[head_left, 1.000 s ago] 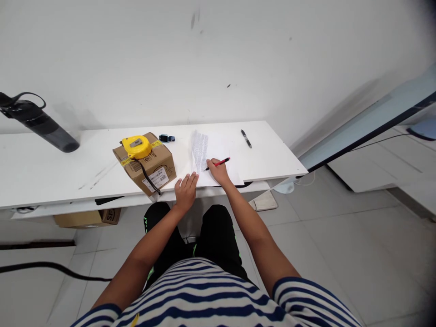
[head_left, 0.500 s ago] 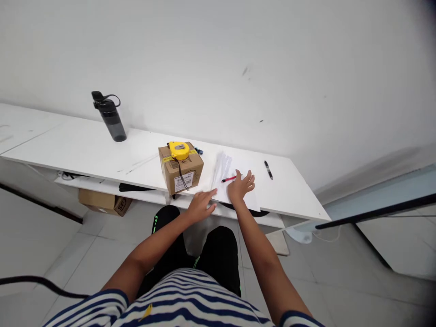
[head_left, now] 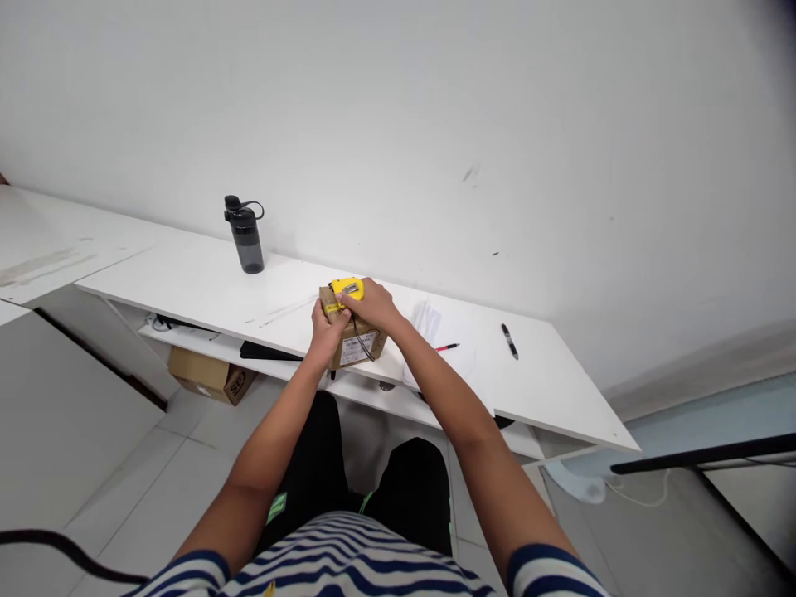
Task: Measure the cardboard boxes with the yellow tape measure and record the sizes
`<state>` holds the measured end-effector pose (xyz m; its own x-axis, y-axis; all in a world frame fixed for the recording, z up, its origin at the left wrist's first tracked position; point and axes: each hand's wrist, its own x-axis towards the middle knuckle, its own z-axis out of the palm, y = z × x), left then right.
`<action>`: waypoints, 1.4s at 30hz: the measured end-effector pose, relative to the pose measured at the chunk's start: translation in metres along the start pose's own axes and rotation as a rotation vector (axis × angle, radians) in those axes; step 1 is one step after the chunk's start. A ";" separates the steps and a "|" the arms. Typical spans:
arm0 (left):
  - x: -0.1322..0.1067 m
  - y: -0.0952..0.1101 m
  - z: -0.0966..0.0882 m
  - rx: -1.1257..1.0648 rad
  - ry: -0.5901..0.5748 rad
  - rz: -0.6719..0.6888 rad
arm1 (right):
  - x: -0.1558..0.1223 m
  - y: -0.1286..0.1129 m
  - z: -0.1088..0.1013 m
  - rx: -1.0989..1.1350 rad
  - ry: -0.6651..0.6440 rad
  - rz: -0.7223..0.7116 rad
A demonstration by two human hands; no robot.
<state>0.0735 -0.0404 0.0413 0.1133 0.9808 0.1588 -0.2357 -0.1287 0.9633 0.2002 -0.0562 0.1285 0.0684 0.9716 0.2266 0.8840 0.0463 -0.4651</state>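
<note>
A small cardboard box with a white label sits at the front edge of the white shelf. On its top rests a yellow tape measure, whose dark wrist strap hangs down over the label. My right hand is closed around the right side of the tape measure. Wrapped on the box's left front corner is my left hand, its thumb on the upper edge just below the tape measure. White paper sheets lie right of the box, partly behind my right forearm, with a red pen on them.
A dark water bottle stands on the shelf to the left, near the wall. Farther right lies a black marker. Another cardboard box is beneath the shelf at left, and a black bar juts in at right.
Both hands have moved to the box. My right hand left the papers and red pen and took hold of the tape measure; my left hand came onto the box's left side. The view shifted slightly.
</note>
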 end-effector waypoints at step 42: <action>0.014 0.002 -0.006 0.207 -0.016 0.140 | -0.113 0.075 -0.112 -0.203 -0.243 -0.093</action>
<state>0.0692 -0.0259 0.0443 0.1089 0.9490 0.2960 -0.0478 -0.2924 0.9551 0.3100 -0.1884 0.1639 -0.1074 0.9935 0.0382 0.9572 0.1137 -0.2660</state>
